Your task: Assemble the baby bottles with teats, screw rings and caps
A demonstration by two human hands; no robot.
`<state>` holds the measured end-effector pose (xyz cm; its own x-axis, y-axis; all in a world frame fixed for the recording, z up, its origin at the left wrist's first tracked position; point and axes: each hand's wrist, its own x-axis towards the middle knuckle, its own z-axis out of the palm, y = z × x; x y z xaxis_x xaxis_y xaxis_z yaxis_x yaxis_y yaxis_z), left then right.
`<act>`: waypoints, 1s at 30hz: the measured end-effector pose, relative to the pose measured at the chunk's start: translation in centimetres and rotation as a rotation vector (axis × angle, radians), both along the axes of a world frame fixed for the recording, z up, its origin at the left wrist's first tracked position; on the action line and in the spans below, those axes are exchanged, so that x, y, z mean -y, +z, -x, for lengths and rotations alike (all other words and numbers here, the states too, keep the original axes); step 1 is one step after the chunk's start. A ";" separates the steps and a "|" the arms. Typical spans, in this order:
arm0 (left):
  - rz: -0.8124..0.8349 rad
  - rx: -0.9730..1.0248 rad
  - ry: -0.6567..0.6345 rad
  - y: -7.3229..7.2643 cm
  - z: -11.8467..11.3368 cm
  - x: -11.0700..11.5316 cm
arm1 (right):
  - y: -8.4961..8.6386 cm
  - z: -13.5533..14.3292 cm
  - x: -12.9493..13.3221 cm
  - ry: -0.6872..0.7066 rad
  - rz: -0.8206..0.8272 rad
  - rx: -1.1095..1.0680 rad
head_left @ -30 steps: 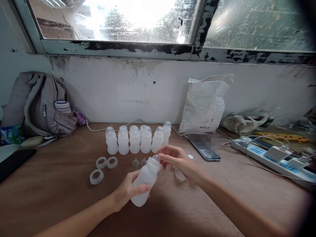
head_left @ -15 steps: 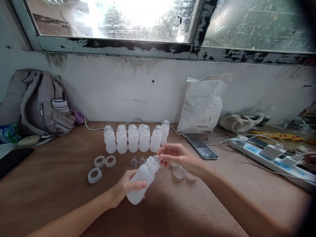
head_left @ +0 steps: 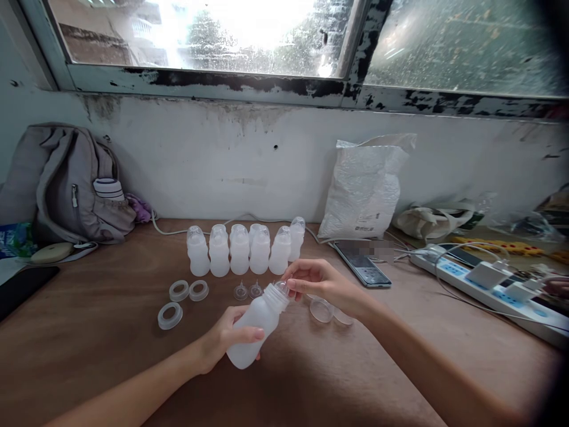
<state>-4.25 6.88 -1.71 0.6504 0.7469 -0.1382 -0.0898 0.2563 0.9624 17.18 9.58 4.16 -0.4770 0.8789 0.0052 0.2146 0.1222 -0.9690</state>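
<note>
My left hand (head_left: 231, 338) is wrapped round a translucent white baby bottle (head_left: 258, 325), tilted so its mouth points up and right. At that mouth, the fingertips of my right hand (head_left: 313, 279) pinch a clear bottle nipple (head_left: 282, 287), partly hidden by the fingers. Beyond the bottle, clear nipples (head_left: 240, 290) rest on the table. Three white collar rings (head_left: 169, 315) lie to the left. Several capped baby bottles (head_left: 219, 252) stand upright in a row behind. Clear domed caps (head_left: 320, 309) lie under and beside my right wrist.
A phone (head_left: 364, 264) lies right of the bottles, before a white plastic mailer bag (head_left: 367, 187) leaning on the wall. A power strip (head_left: 493, 284) with chargers and cables runs along the right. A grey backpack (head_left: 75, 184) and a black flat object (head_left: 26, 290) occupy the left.
Both hands hold nearly the same pose at the bottle's mouth. The bottle and nipple have barely shifted; the objects on the table stay where they were.
</note>
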 end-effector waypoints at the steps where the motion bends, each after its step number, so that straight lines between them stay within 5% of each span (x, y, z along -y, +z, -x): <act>1: -0.001 0.002 -0.002 0.0 0.0 0.0 | 0.0 0.0 0.0 -0.003 -0.001 0.003; 25: -0.040 -0.027 -0.067 -0.9 0.0 -0.2 | -1.1 0.1 0.1 0.005 -0.198 0.246; 30: -0.029 -0.035 -0.070 -0.8 0.0 -0.3 | -0.3 -0.6 0.1 0.044 -0.231 0.315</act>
